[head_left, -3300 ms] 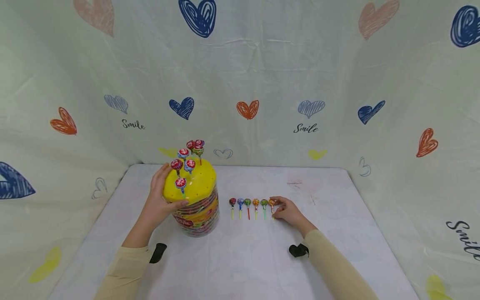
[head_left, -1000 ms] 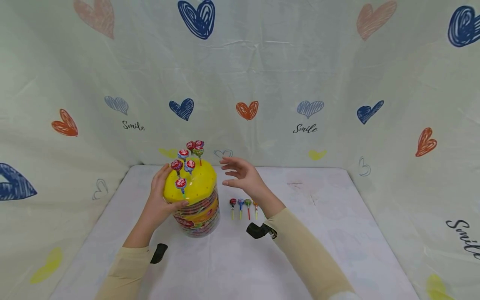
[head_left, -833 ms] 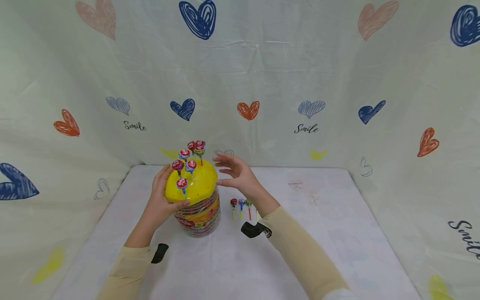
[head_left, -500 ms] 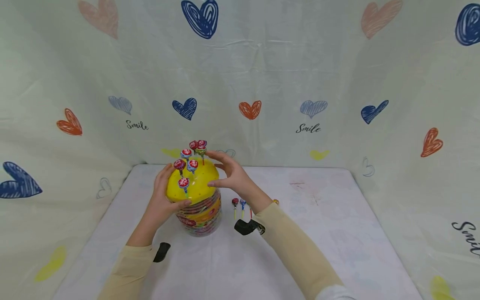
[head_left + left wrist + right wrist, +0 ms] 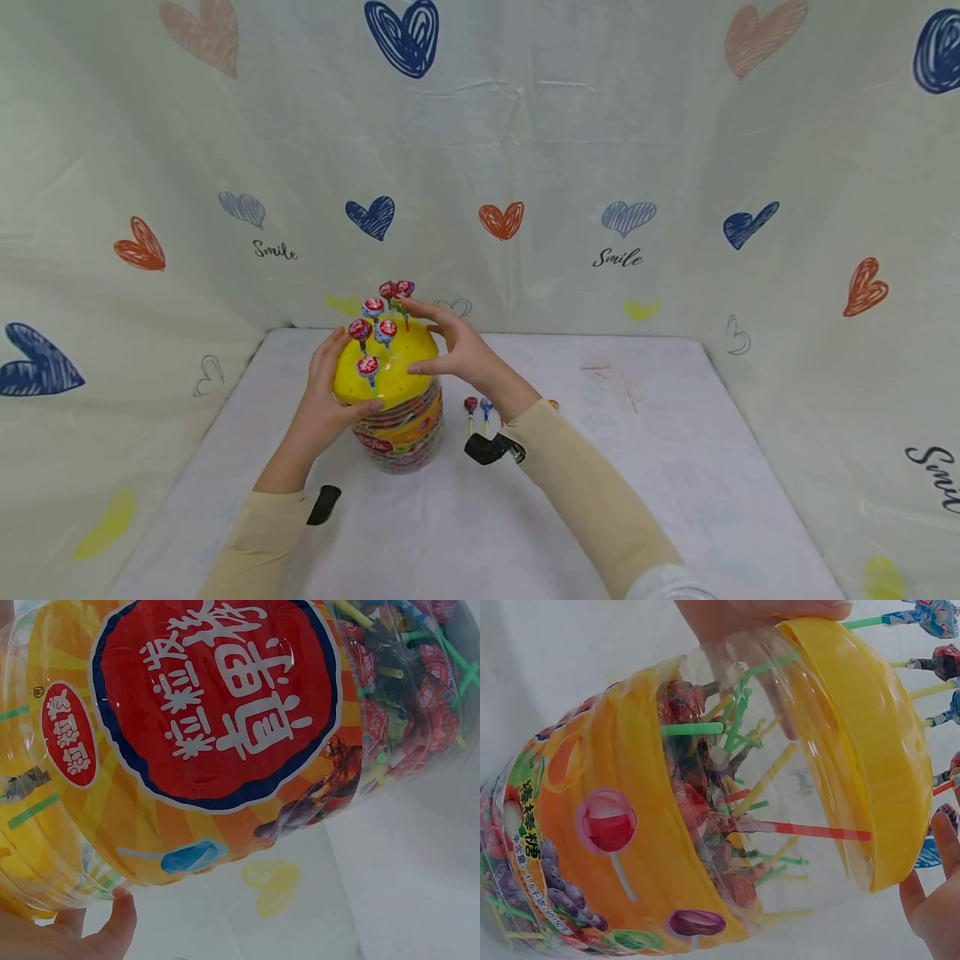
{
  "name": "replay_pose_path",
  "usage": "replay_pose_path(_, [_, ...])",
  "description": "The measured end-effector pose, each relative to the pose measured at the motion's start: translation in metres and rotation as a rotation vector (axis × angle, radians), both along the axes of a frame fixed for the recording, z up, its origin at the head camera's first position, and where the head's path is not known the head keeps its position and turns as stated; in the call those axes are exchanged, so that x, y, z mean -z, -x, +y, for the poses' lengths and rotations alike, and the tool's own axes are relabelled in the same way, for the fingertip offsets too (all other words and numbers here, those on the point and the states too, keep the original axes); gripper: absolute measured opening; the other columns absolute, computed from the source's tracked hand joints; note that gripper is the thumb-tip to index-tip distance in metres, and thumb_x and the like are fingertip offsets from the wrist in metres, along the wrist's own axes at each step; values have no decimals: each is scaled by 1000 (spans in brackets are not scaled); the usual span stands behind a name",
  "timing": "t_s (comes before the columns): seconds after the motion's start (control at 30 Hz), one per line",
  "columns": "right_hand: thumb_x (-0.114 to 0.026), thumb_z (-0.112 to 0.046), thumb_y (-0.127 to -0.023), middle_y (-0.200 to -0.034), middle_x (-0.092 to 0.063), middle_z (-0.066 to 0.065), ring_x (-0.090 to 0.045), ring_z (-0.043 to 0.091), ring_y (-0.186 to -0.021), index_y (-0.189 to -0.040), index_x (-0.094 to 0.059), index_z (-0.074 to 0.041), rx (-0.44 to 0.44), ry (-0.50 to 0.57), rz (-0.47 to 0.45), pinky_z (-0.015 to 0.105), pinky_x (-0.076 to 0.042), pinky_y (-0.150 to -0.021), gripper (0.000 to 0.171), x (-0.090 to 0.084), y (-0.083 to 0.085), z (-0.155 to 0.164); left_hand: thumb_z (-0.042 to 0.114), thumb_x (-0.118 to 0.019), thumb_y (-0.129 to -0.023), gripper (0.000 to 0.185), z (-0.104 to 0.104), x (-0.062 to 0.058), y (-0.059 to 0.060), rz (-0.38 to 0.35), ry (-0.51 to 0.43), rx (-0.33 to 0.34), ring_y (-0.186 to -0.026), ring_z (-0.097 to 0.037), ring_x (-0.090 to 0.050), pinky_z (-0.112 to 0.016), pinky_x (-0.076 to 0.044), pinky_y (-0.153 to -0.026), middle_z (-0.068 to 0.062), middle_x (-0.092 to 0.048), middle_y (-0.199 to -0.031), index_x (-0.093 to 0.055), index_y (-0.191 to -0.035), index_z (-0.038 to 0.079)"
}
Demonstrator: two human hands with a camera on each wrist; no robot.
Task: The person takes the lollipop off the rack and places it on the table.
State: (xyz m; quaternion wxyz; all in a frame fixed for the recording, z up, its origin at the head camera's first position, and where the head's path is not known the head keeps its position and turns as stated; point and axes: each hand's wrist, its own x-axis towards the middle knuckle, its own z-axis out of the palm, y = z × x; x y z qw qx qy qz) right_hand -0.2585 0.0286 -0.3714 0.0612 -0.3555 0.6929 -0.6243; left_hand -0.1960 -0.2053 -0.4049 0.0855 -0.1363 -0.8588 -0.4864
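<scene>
A clear jar (image 5: 401, 454) of wrapped lollipops stands on the table at left, with a yellow lid (image 5: 405, 358). Several lollipops stick up from the lid, among them a dark red one (image 5: 360, 330) and a front one (image 5: 367, 367). My left hand (image 5: 322, 404) holds the jar at the lid's left side, thumb in front, fingers behind. Over the lid's right side is my right hand (image 5: 461, 350), thumb and fingers spread apart. Its index fingertip overlaps a green-wrapped lollipop (image 5: 397, 306) at the back. In the right wrist view these fingers (image 5: 934, 915) show beside the lid.
Right of the jar, lollipops lie in a row on the white table (image 5: 637, 483): a dark red one (image 5: 470, 405), a blue one (image 5: 486, 407) and an orange-yellow one (image 5: 553, 404). My right forearm hides the middle. A curtain (image 5: 540, 142) printed with hearts hangs behind.
My right hand has left the right end of the lollipop row and moved left and up, past the jar's right side, to over the lid. The left hand keeps its hold on the jar.
</scene>
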Motion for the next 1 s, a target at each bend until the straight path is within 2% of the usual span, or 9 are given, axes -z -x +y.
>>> replay_pose_path(0.23, [-76,2,-79,-150,-41,1,-34,14,-136,-149,-40,-14,16,23,11,45,-27,-114,81,-4,-2,0,15,-82,-79,100,1,0,1,2,0,0,-141,-41,-15,-62,-24,-111,-12,-2,-160,-17,-155,8])
replay_pose_path(0.5, [-71,12,-79,-147,-42,6,-38,22,-132,-149,-37,-7,19,136,18,51,-26,-113,80,-6,-6,13,16,-82,-79,99,1,1,0,14,-1,-4,-141,-41,-14,-62,-24,-111,-12,-4,-160,-18,-154,8])
replay_pose_path(0.73, [-69,15,-80,-148,-41,8,-41,26,-131,-151,-34,-9,1,189,-9,53,-30,-111,82,7,-6,39,16,-83,-79,99,1,0,-1,7,-1,-10,-142,-41,-14,-62,-24,-110,-12,-3,-160,-19,-154,8])
replay_pose_path(1.0, [-65,20,-80,-147,-41,15,-47,34,-128,-149,-35,-10,33,248,-136,50,-38,-107,81,34,-9,73,16,-83,-79,99,2,-1,-1,7,3,-6,-141,-42,-13,-63,-24,-110,-12,-3,-160,-18,-154,8])
